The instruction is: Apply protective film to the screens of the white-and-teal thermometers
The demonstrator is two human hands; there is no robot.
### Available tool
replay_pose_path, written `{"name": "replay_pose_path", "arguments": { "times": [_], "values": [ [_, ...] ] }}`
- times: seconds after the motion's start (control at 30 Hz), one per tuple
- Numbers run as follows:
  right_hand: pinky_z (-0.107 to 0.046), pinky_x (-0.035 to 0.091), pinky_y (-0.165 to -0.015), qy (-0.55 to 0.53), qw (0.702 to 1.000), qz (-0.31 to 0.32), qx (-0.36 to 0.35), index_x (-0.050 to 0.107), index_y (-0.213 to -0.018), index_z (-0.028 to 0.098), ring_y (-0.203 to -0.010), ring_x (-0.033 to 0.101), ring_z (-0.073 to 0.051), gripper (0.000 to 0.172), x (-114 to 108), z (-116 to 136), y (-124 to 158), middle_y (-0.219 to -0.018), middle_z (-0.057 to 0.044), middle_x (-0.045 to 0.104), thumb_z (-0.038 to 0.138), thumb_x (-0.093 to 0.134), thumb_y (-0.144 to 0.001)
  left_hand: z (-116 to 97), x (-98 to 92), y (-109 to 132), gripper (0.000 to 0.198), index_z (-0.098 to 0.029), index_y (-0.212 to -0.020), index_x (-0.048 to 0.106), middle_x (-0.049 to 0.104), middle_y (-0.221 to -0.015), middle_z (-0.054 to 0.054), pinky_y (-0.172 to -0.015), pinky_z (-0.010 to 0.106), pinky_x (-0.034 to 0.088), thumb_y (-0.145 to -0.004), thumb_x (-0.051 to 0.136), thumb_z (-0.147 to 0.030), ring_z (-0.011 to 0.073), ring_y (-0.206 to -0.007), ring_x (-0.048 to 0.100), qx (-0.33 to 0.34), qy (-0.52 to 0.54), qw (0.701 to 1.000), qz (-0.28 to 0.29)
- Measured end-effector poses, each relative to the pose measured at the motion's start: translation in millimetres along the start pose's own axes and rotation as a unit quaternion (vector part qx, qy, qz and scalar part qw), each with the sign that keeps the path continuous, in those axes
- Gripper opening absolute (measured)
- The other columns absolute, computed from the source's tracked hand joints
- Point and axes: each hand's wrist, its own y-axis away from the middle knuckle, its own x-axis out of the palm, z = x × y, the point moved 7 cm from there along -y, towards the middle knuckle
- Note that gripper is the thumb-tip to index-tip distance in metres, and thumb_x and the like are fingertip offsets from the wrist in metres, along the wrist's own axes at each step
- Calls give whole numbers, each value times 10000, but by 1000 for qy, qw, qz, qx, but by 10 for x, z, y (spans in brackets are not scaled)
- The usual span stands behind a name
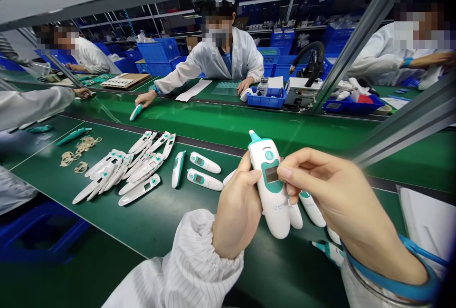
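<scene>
A white and teal ear thermometer (272, 189) is held upright over the green bench, its teal tip pointing up and away. My left hand (237, 206) is wrapped round its left side. My right hand (333, 194) grips its right side, with the thumb pressed beside the small grey screen. More thermometers (309, 208) lie on the mat just under and behind both hands. Two finished thermometers (204, 171) lie a little to the left.
A pile of white half-shells (123, 171) and rubber bands (80, 151) lie at left on the green mat (160, 222). A person across the conveyor (249, 125) reaches to a thermometer (136, 112). Blue trays (267, 97), a white machine (299, 91) and slanted metal struts (399, 127) stand beyond.
</scene>
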Motion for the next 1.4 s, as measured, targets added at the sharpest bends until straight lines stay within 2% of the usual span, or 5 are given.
{"name": "replay_pose_path", "arguments": {
  "times": [0.63, 0.9, 1.2, 1.3, 1.4],
  "values": [
    [-120, 475, -423, 31, 999, -10, -15, 683, -676, 176, -452, 566, -61, 174, -1, 38, 9, -570, 19, 635, 317, 759, -742, -5, 20, 16, 222, -184, -1034, 502, 553, -811, 40, -680, 318, 452, -899, 326, -178, 169, -720, 542, 0, 8, 1000, 10],
    [-149, 480, -430, 69, 997, -22, -42, 686, -710, 180, -487, 587, -87, 167, -8, 77, 34, -589, 9, 642, 331, 749, -743, 4, -17, 25, 242, -191, -1076, 503, 549, -815, 7, -779, 290, 449, -866, 434, -92, 133, -760, 531, 1, -22, 999, -25],
    [-179, 449, -450, 151, 983, -60, -83, 665, -722, 214, -513, 538, -92, 292, -120, 156, 53, -614, 11, 601, 441, 572, -881, 4, -59, 18, 239, -171, -1054, 549, 596, -907, 39, -817, 324, 473, -854, 438, -99, 177, -878, 577, -33, -7, 999, -41],
    [-214, 478, -499, 154, 978, -97, -97, 675, -777, 218, -573, 562, -119, 287, -207, 151, 50, -681, -10, 617, 460, 563, -881, 7, -46, 37, 257, -146, -1055, 563, 610, -940, 65, -789, 340, 494, -843, 423, -110, 184, -849, 588, -55, 7, 998, -28],
    [-255, 526, -613, 142, 979, -114, -96, 671, -883, 237, -745, 636, -165, 264, -243, 109, 64, -882, -35, 673, 472, 553, -885, 5, -30, 58, 293, -129, -1057, 571, 613, -949, 87, -796, 372, 502, -817, 404, -121, 204, -859, 590, -63, 36, 997, -18]
  ]
}}
